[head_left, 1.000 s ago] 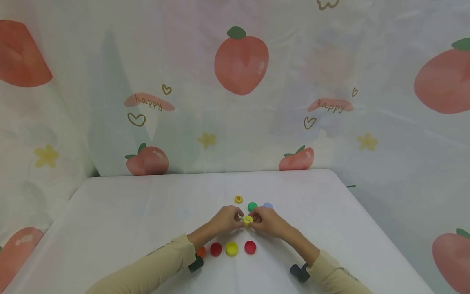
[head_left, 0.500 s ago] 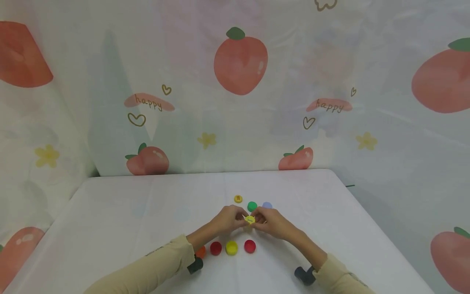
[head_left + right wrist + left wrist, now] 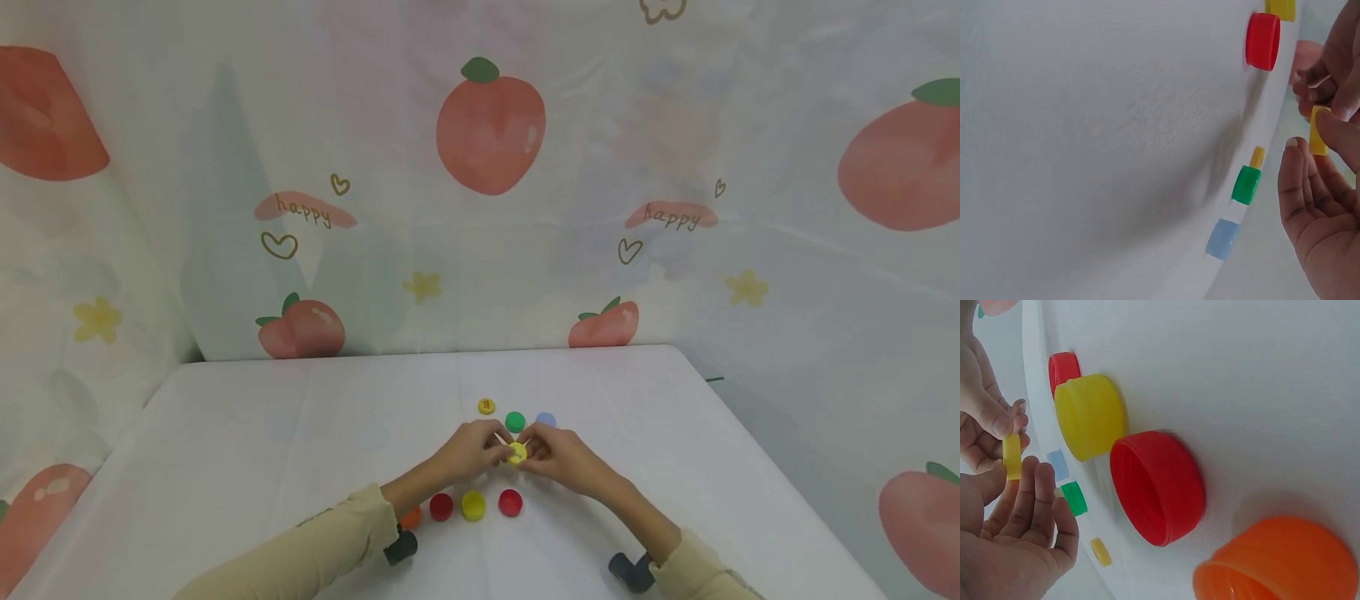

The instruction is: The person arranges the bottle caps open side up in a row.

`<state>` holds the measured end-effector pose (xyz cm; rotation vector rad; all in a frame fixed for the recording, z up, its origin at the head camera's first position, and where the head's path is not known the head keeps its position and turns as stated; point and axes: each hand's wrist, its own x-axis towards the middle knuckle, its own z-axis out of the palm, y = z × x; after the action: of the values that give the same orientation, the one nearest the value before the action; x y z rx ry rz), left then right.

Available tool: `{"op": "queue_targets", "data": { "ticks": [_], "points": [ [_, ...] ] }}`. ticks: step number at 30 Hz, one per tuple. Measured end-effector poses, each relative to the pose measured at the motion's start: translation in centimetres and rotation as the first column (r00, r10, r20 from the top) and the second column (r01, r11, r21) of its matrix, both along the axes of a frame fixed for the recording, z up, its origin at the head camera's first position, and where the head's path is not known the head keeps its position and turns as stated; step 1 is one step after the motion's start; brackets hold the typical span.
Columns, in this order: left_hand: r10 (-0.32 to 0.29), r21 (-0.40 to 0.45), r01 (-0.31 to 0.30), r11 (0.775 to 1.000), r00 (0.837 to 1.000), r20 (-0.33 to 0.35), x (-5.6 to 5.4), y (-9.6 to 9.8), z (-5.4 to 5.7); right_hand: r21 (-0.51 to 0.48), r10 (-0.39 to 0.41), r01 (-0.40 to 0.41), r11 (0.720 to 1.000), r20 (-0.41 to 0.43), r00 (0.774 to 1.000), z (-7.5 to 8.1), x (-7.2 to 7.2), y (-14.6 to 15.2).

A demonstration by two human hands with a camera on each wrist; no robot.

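Both hands meet over the middle of the table around a small yellow bottle cap (image 3: 517, 452), its top turned toward the head camera. My left hand (image 3: 469, 450) pinches the cap's left side with thumb and fingers. From the other side my right hand (image 3: 564, 460) pinches it too. In the left wrist view the cap (image 3: 1012, 457) is seen edge-on, between the left hand (image 3: 1019, 531) below and the right hand (image 3: 982, 400) above. The right wrist view also shows the cap (image 3: 1318, 131) held up off the table.
Nearer the body, a row of caps lies on the white table (image 3: 247, 450): orange (image 3: 1279, 562), red (image 3: 1157, 487), yellow (image 3: 473, 506) and another red (image 3: 511, 502). Beyond the hands are a flat yellow cap (image 3: 487, 406), a green cap (image 3: 515, 422) and a light blue one (image 3: 546, 419).
The held yellow cap has shifted slightly to the right, and its top has turned between the fingers. The right forearm has moved a little right and toward the body. The caps on the table stay put.
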<state>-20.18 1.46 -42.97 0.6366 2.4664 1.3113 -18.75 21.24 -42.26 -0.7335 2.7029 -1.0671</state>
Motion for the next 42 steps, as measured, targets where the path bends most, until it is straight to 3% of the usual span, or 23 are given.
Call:
{"op": "queue_targets", "data": {
  "ticks": [11, 20, 28, 36, 39, 42],
  "points": [
    [-0.001, 0.008, 0.001, 1.0, 1.0, -0.03, 0.3, 0.6, 0.2, -0.023, -0.032, 0.031, 0.999, -0.006, 0.999, 0.2, 0.6, 0.4],
    [-0.07, 0.011, 0.073, 0.997, 0.985, -0.159, 0.8, 1.2, -0.1, -0.085, -0.057, 0.074, 0.994, 0.187, 0.981, 0.1, 0.8, 1.4],
    [-0.112, 0.012, 0.117, 0.993, 0.972, -0.205, 1.1, 1.5, -0.2, -0.124, -0.02, 0.056, 0.991, 0.28, 0.96, 0.2, 0.9, 2.2],
    [-0.179, -0.016, 0.181, 0.983, 0.948, -0.264, 1.3, 1.5, -0.4, -0.149, 0.016, 0.026, 0.989, 0.273, 0.962, 0.3, 1.2, 2.7],
    [-0.174, -0.016, 0.176, 0.984, 0.95, -0.26, 1.3, 1.5, -0.3, -0.13, 0.029, 0.004, 0.991, 0.252, 0.967, 0.5, 1.3, 2.7],
    [-0.149, -0.003, 0.152, 0.988, 0.963, -0.226, 1.3, 1.6, -0.2, -0.12, 0.03, -0.003, 0.993, 0.223, 0.974, 0.7, 1.4, 2.7]
  ]
}}
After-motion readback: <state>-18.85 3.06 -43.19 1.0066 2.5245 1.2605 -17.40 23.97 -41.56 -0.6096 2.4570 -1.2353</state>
